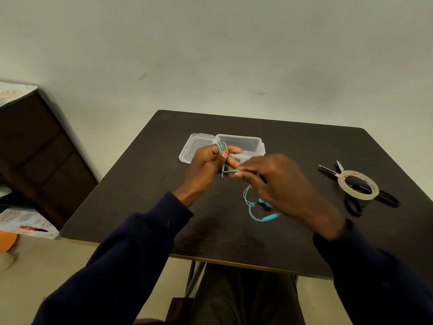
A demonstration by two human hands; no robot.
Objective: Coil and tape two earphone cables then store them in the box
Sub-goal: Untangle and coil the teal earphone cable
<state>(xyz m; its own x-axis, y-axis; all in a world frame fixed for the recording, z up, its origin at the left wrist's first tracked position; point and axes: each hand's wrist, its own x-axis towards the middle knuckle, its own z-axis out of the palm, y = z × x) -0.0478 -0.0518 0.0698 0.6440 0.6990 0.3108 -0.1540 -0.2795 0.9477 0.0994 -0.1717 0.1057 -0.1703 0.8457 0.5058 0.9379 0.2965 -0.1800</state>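
A turquoise earphone cable (251, 211) is partly wound in loops round the fingers of my left hand (208, 165), which holds the coil above the table. My right hand (281, 186) pinches a stretch of the same cable just right of the left hand. The rest of the cable, with its earbuds, hangs down onto the dark table (145, 193) under my right hand. Behind my hands lies a clear plastic box (255, 146) with its lid (194, 146) open to the left. I see only one earphone cable.
A roll of clear tape (358, 185) lies on top of black scissors (360, 200) at the table's right side. A dark cabinet (35, 141) stands to the left of the table, beyond a gap of floor.
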